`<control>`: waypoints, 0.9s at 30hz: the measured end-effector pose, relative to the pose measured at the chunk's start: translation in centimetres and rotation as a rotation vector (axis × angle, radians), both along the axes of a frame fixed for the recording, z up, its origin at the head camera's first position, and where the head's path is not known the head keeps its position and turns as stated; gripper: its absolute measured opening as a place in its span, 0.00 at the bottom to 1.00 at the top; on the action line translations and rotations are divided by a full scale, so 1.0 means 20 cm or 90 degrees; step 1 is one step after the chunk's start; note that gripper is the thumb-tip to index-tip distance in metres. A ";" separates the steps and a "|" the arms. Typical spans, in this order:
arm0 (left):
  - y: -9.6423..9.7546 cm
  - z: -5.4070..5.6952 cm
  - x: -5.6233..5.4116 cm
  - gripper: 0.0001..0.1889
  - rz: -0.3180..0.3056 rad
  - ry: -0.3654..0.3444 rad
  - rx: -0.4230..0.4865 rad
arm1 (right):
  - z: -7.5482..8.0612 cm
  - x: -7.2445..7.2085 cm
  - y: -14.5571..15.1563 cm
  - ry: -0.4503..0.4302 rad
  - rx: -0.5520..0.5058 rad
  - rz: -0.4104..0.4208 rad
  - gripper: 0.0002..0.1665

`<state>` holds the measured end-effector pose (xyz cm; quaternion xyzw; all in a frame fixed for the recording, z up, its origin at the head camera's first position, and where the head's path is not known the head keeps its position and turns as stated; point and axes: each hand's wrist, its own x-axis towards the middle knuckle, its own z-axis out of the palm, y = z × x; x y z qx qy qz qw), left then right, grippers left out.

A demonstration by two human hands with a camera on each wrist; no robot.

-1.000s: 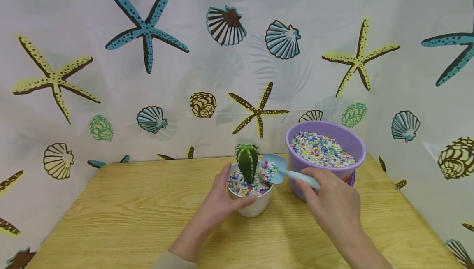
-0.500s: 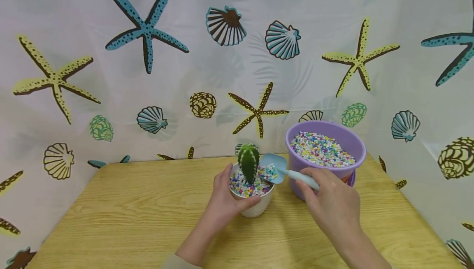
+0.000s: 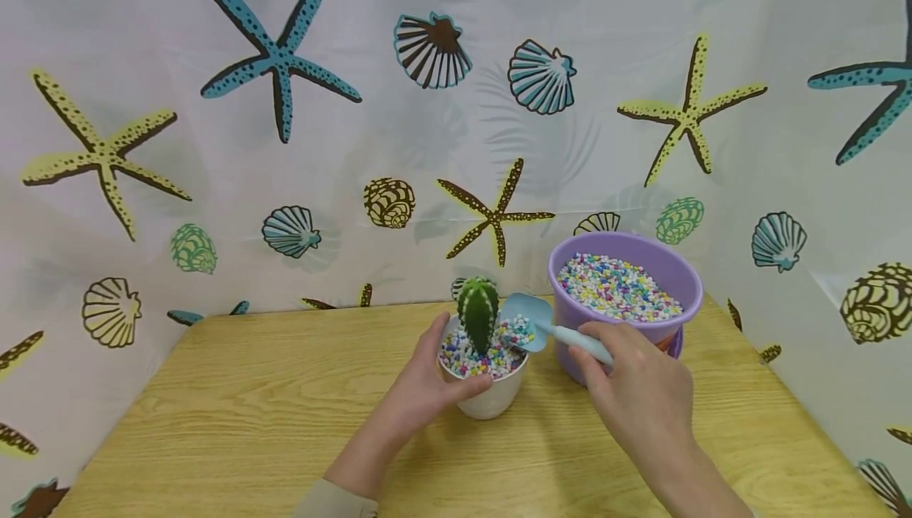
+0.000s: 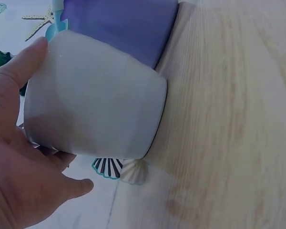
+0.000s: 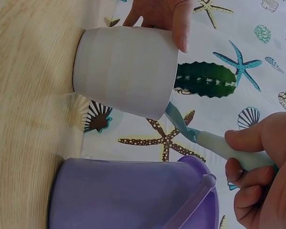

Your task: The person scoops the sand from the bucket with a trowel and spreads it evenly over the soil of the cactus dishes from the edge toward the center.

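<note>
A white flower pot stands on the table, holding a green cactus set in small multicoloured pebbles. My left hand grips the pot from the left, thumb across the near side at the rim; in the left wrist view the thumb and fingers span its upper part. With my right hand I hold a light blue toy shovel by its handle. Its blade tilts over the pot's right rim, some pebbles lying on its lower part. From the right wrist view, the blade dips in at the rim beside the cactus.
Right of the pot, close behind the shovel, stands a purple bucket filled with similar pebbles. A handle hangs at its side. The wooden table backs onto a curtain printed with starfish and shells.
Fewer pebbles lie on the shovel blade, the pink ones gone from it. The pot shifted slightly right with my left hand; my left thumb then slid back a little. The right hand stays nearly still.
</note>
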<state>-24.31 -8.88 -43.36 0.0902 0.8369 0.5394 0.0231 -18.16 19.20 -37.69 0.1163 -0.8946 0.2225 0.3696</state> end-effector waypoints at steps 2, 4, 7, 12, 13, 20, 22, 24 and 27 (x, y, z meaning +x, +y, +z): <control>0.01 0.00 0.00 0.68 0.005 0.004 0.000 | 0.00 0.00 0.00 0.009 0.003 0.001 0.17; 0.02 0.00 0.00 0.68 0.013 0.017 -0.004 | 0.00 0.00 0.00 0.019 0.005 0.002 0.17; 0.04 -0.01 0.01 0.68 0.025 0.039 -0.011 | -0.01 0.00 0.00 0.030 0.007 0.003 0.18; 0.06 -0.02 0.02 0.68 0.045 0.052 -0.014 | -0.01 0.00 0.00 0.039 0.012 0.004 0.19; 0.07 -0.02 0.02 0.68 0.048 0.054 -0.014 | -0.01 0.00 0.00 0.042 0.014 0.004 0.19; 0.10 -0.02 0.05 0.66 0.070 0.071 -0.020 | -0.02 -0.01 0.00 0.060 0.032 0.003 0.18; 0.12 -0.02 0.05 0.66 0.077 0.069 -0.019 | -0.02 -0.01 0.00 0.063 0.034 0.005 0.18; 0.13 -0.02 0.06 0.66 0.083 0.066 -0.012 | -0.02 -0.01 0.00 0.065 0.036 0.004 0.18; 0.14 -0.02 0.06 0.67 0.086 0.057 -0.006 | -0.02 -0.01 0.00 0.064 0.035 0.003 0.19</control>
